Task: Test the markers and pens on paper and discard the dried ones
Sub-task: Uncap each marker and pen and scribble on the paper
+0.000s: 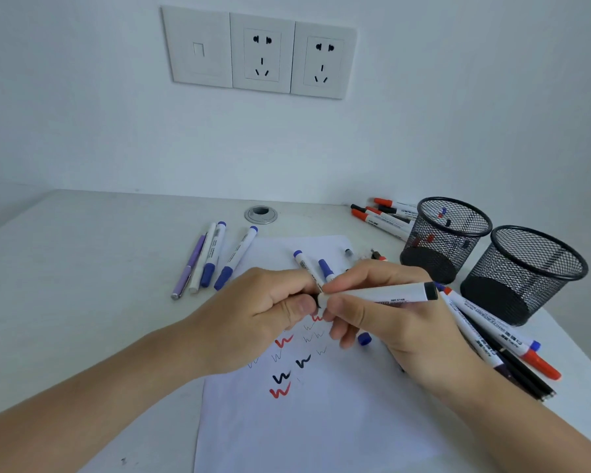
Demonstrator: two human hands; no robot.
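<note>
Gripping one black-tipped marker (379, 294) above the scribbled paper (321, 421), the right hand (389, 315) wraps its white barrel while the left hand (270, 315) pinches its cap end. Two mesh cups (522, 278) stand right, near loose markers.

White marker (382, 294) with black end, level over paper (321, 421); paper flat, scribbled red and black. Blue-capped markers (219, 257) lie left; more markers (505, 343) right.

Black marker (382, 295) tip end hidden between left hand (270, 312) and right hand (389, 312); cap on or off unclear. Paper (321, 431) cut by bottom edge. Mesh cup (444, 240) contents too blurred.
</note>
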